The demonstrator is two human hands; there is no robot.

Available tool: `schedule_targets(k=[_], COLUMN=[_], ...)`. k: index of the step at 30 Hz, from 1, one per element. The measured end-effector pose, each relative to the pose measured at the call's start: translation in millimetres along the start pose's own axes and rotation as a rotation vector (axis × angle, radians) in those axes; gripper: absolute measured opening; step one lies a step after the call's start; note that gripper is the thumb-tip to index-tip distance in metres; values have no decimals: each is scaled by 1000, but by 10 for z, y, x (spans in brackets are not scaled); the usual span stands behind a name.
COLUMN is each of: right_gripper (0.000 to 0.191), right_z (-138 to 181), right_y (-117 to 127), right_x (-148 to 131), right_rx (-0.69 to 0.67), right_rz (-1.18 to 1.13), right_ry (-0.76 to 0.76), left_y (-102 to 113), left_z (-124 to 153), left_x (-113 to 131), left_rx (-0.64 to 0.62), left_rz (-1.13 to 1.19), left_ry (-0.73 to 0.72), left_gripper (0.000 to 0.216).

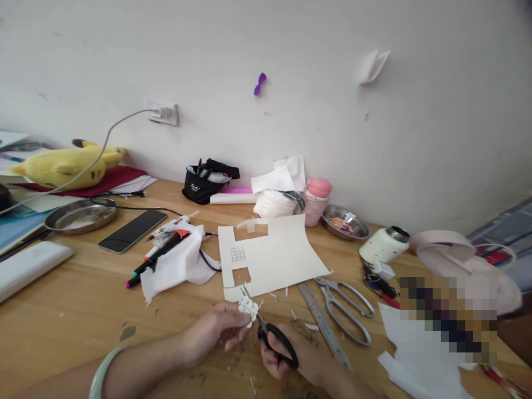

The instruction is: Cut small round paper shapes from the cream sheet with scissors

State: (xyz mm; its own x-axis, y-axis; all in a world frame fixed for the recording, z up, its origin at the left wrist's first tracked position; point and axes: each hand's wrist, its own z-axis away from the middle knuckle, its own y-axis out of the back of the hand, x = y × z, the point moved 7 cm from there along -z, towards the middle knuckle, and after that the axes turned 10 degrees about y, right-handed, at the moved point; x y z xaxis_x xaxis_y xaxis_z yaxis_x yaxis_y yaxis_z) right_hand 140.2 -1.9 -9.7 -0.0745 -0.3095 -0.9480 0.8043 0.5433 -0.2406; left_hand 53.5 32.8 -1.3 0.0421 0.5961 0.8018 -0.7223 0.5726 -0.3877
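Between the thumb and fingers of my left hand [216, 330] is a small white paper cutout [248, 308] with a scalloped edge and drawn round outlines. My right hand [291, 354] grips black-handled scissors [286, 339], their thin blades at the cutout and pointing away from me. Just beyond lies a large cream paper sheet [282, 255] with rectangular pieces cut from it and a small drawn grid of round shapes. Small paper scraps are scattered near my hands.
Right of my hands lie a steel ruler [324, 324] and large metal scissors [344, 305]. Crumpled white paper [183, 263], markers [155, 260] and a phone [133, 231] are on the left. Farther back stand a black pouch [203, 184], a pink-lidded bottle [318, 202] and an uncapped cream bottle [384, 244].
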Motion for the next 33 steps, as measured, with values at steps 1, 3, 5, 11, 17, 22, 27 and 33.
schedule_targets(k=[1,3,5,11,17,22,27,33], right_gripper=[62,63,64,62,63,61,62,60], right_z=[1,4,3,-12,-8,-11,-32,-17], right_y=[-4,-4,5,39,26,-9,13,75], right_x=[-3,2,11,70,65,-7,25,47], right_rx=[-4,-7,-7,-23,-92,-92,-42,-31], right_rz=[-2,14,53,105,167,165,108,84], right_ry=[-3,-9,-5,41,105,92,56,69], left_y=[0,-2,-7,-37,-23,-17,5,70], left_z=[-2,-7,-12,-9,-28,-30,-28,-17], left_x=[1,-6,-18,1,-37,-54,-46,7], left_rx=[-1,-6,-14,-13,-30,-31,0,56], left_rz=[-7,-17,-24,-124,-180,-182,-120,-27], left_ry=[-3,-2,5,-16,-2,-4,-9,-26], left_gripper=[36,37,37,43,47,46,46,38])
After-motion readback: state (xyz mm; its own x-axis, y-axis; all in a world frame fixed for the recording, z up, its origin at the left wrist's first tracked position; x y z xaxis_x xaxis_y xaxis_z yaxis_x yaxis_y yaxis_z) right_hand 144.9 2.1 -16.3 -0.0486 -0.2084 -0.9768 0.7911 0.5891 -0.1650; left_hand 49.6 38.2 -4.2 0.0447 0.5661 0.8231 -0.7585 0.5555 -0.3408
